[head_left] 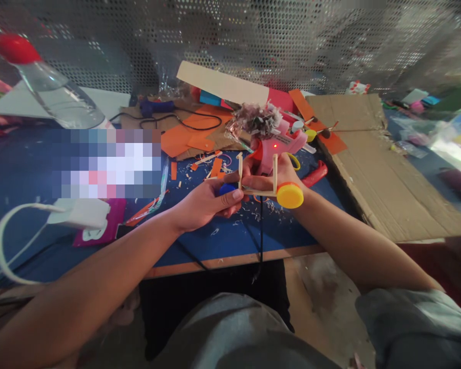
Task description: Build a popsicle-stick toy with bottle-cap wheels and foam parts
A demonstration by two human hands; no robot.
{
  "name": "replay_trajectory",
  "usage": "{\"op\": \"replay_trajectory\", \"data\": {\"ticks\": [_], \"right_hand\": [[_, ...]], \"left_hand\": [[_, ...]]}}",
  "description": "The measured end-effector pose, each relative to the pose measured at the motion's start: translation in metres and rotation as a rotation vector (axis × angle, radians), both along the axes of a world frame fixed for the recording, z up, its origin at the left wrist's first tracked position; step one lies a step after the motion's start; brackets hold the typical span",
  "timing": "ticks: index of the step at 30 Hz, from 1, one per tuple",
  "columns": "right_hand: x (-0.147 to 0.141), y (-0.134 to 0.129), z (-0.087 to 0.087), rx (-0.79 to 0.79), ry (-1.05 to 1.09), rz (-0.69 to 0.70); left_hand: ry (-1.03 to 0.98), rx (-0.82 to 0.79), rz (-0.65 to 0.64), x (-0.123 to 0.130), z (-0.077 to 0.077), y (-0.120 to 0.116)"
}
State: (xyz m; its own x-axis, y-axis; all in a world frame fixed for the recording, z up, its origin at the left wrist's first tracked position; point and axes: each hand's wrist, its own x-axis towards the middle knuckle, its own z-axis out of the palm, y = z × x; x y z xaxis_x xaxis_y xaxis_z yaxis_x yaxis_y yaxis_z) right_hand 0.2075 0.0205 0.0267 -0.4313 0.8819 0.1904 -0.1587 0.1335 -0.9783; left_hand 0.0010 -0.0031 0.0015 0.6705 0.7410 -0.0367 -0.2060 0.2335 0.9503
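Observation:
My left hand (215, 197) pinches the left end of a small wooden-stick frame (259, 192), beside a blue bottle cap (227, 189). Two sticks stand up from the frame, and a yellow cap (290, 195) sits at its right end. My right hand (271, 177) is wrapped round the handle of a pink glue gun (274, 151) with a small red light lit. The gun's black cord hangs down over the table's front edge. Crumpled clear and silvery film (255, 120) lies at the gun's front. The fingertips of my right hand are partly hidden behind the frame.
A red-capped bottle (61, 92) stands at the left, near a white plug (79, 212) and cable. Orange scraps (200, 136) lie behind my hands. Cardboard (392, 179) covers the right side, with a red tool (315, 175) beside it. Perforated metal (215, 36) rises behind.

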Motion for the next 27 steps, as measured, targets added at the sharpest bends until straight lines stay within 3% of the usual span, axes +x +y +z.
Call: {"op": "replay_trajectory", "data": {"ticks": [9, 20, 23, 27], "right_hand": [[0.003, 0.003, -0.003, 0.047, -0.060, 0.028], [0.006, 0.009, -0.003, -0.076, -0.064, 0.140], [0.003, 0.010, -0.005, -0.077, -0.004, 0.082], [-0.004, 0.010, -0.008, -0.077, 0.088, -0.123]], "left_hand": [[0.023, -0.002, 0.024, 0.000, 0.002, -0.002], [-0.061, -0.014, 0.052, 0.000, 0.003, -0.002], [-0.096, -0.032, 0.039, -0.001, 0.004, -0.003], [-0.129, -0.056, 0.001, -0.003, 0.008, -0.004]]}}
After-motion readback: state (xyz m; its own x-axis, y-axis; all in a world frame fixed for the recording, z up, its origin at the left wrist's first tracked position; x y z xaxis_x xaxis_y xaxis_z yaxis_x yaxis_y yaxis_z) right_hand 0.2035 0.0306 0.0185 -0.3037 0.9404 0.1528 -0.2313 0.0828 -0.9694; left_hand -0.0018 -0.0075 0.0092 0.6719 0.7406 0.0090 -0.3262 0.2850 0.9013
